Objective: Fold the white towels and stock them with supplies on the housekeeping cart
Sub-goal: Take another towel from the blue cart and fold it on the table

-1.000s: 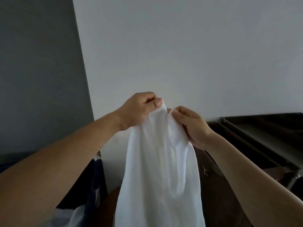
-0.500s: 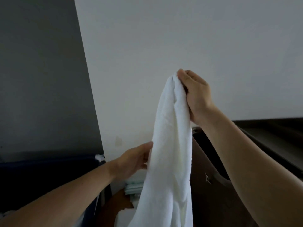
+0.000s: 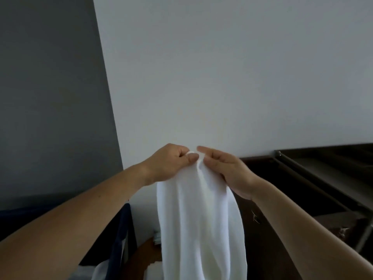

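A white towel (image 3: 201, 225) hangs in front of me, doubled over, its lower end running out of the bottom of the frame. My left hand (image 3: 169, 164) pinches its top edge between thumb and fingers. My right hand (image 3: 226, 168) grips the same top edge right beside it, forefinger stretched out toward the left hand. The two hands almost touch. At the right stands the dark housekeeping cart (image 3: 314, 172), its top tray rim level with my hands.
A white wall (image 3: 222, 77) rises straight ahead, with a grey wall (image 3: 50, 98) at the left. A dark blue bag (image 3: 121, 235) with white cloth in it hangs at the lower left. Folded white items (image 3: 156, 238) lie on the brown floor behind the towel.
My right hand has come down from its raised position, and my left hand has risen from the towel's lower part to meet it at the top edge.
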`<state>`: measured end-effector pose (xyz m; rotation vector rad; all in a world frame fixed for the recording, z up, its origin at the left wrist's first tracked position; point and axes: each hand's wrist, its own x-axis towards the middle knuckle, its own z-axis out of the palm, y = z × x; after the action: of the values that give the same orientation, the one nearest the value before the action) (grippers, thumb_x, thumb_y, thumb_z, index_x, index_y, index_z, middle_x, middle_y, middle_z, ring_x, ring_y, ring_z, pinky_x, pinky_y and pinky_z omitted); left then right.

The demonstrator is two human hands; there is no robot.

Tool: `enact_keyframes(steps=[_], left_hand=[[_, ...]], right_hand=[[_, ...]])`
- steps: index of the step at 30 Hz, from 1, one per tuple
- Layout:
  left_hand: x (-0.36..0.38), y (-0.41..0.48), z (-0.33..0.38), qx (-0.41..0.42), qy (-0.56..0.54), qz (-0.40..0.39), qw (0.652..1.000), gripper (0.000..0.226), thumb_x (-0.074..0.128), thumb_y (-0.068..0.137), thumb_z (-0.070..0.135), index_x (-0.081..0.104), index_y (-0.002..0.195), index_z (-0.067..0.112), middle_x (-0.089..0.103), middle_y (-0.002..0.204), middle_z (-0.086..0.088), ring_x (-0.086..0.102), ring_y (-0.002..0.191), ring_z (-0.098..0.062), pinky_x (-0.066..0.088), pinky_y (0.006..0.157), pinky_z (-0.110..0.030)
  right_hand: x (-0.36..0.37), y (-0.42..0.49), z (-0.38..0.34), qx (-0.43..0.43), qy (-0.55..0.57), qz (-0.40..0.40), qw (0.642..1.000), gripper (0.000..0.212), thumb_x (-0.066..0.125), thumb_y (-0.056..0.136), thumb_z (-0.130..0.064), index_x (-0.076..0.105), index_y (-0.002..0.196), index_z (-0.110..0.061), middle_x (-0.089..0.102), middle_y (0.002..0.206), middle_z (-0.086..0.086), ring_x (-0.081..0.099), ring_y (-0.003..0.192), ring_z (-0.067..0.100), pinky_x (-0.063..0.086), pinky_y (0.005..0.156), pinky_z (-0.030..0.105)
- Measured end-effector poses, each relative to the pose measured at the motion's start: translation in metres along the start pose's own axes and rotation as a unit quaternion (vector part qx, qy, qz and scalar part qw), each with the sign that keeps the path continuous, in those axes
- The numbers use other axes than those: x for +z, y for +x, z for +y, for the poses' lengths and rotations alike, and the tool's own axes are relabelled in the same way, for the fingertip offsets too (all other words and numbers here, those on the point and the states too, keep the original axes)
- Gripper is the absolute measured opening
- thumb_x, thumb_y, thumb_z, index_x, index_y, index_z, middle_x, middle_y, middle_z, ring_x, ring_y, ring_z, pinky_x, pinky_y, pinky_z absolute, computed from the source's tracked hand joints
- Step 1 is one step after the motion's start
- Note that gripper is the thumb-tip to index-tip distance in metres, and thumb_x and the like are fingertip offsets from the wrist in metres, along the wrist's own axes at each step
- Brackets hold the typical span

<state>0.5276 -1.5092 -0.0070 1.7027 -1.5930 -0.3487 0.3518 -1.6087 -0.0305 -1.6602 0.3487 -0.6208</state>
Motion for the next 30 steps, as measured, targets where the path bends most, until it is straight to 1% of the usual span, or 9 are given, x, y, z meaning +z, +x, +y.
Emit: enact_keyframes(steps=[3, 6, 10, 14, 17, 21, 23, 26, 30], left_hand=[[0.007, -0.009, -0.007, -0.009, -0.029, -0.006, 1.000, 0.046, 0.061, 0.095, 0.045, 0.047, 0.069, 0.009, 0.040, 0.064, 0.000, 0.036, 0.058, -0.014, 0.032, 0.054, -0.028], [0.009, -0.025, -0.015, -0.058, -0.133, -0.028, 0.989, 0.042, 0.065, 0.090, 0.051, 0.056, 0.073, 0.013, 0.056, 0.067, 0.005, 0.051, 0.060, -0.010, 0.041, 0.055, -0.019], [0.011, -0.043, -0.032, -0.121, -0.299, -0.069, 0.944, 0.047, 0.062, 0.088, 0.040, 0.067, 0.119, 0.005, 0.072, 0.118, -0.009, 0.068, 0.110, -0.027, 0.054, 0.096, -0.037], [0.010, -0.061, -0.047, -0.147, -0.261, -0.075, 0.951, 0.067, 0.066, 0.090, 0.044, 0.057, 0.125, -0.012, 0.065, 0.122, -0.023, 0.063, 0.113, -0.036, 0.045, 0.108, -0.049], [-0.003, -0.061, -0.033, -0.121, -0.255, 0.004, 0.959, 0.075, 0.070, 0.088, 0.045, 0.051, 0.116, -0.022, 0.060, 0.107, -0.029, 0.057, 0.095, -0.033, 0.046, 0.095, -0.048], [-0.034, -0.031, 0.011, -0.048, -0.296, 0.097, 0.949, 0.046, 0.063, 0.091, 0.042, 0.058, 0.090, -0.004, 0.060, 0.086, -0.022, 0.058, 0.078, -0.033, 0.046, 0.073, -0.045], [-0.042, -0.015, 0.032, 0.002, -0.224, 0.113, 0.968, 0.041, 0.062, 0.094, 0.043, 0.048, 0.071, 0.013, 0.047, 0.064, -0.004, 0.046, 0.058, -0.021, 0.040, 0.056, -0.030], [-0.030, 0.000, 0.048, 0.065, -0.029, 0.069, 0.995, 0.045, 0.058, 0.099, 0.038, 0.040, 0.064, 0.016, 0.034, 0.056, 0.009, 0.032, 0.051, -0.010, 0.031, 0.049, -0.022], [0.001, -0.003, 0.026, 0.027, 0.041, -0.016, 0.999, 0.046, 0.058, 0.097, 0.043, 0.051, 0.068, 0.009, 0.047, 0.065, 0.001, 0.040, 0.058, -0.011, 0.037, 0.058, -0.029]], right_hand=[[0.016, -0.007, 0.001, 0.032, -0.090, -0.030, 0.995, 0.023, 0.054, 0.102, -0.017, 0.058, 0.080, -0.012, 0.054, 0.074, 0.003, 0.051, 0.068, 0.013, 0.044, 0.064, 0.025], [0.019, -0.005, -0.011, -0.011, -0.097, 0.010, 0.995, 0.022, 0.055, 0.101, -0.019, 0.056, 0.082, -0.009, 0.049, 0.077, 0.009, 0.045, 0.073, 0.020, 0.039, 0.069, 0.034], [0.023, 0.012, -0.045, -0.146, -0.074, 0.105, 0.981, 0.030, 0.056, 0.101, -0.016, 0.054, 0.071, -0.017, 0.045, 0.058, -0.008, 0.040, 0.054, 0.005, 0.036, 0.053, 0.022], [0.002, 0.027, -0.079, -0.223, 0.063, 0.195, 0.953, 0.036, 0.057, 0.099, -0.021, 0.052, 0.063, -0.021, 0.043, 0.050, -0.012, 0.039, 0.045, 0.003, 0.036, 0.044, 0.016], [-0.019, 0.029, -0.074, -0.185, -0.008, 0.187, 0.965, 0.032, 0.061, 0.091, -0.033, 0.058, 0.060, -0.023, 0.045, 0.054, -0.009, 0.041, 0.051, 0.007, 0.038, 0.049, 0.023], [-0.021, 0.022, -0.032, -0.062, -0.120, 0.125, 0.983, 0.028, 0.058, 0.099, -0.017, 0.058, 0.072, -0.015, 0.051, 0.063, 0.000, 0.045, 0.057, 0.012, 0.035, 0.054, 0.029], [-0.016, 0.012, -0.018, -0.032, -0.056, 0.095, 0.993, 0.014, 0.055, 0.100, -0.014, 0.068, 0.096, -0.010, 0.062, 0.082, 0.011, 0.057, 0.074, 0.020, 0.048, 0.068, 0.030], [-0.012, 0.000, -0.012, -0.029, 0.106, 0.021, 0.994, 0.033, 0.054, 0.096, -0.017, 0.063, 0.126, -0.009, 0.067, 0.104, 0.020, 0.065, 0.097, 0.027, 0.052, 0.093, 0.035], [-0.001, -0.012, -0.012, 0.013, 0.017, -0.059, 0.998, 0.018, 0.056, 0.096, -0.018, 0.057, 0.080, -0.010, 0.055, 0.070, 0.002, 0.051, 0.066, 0.013, 0.044, 0.060, 0.019]])
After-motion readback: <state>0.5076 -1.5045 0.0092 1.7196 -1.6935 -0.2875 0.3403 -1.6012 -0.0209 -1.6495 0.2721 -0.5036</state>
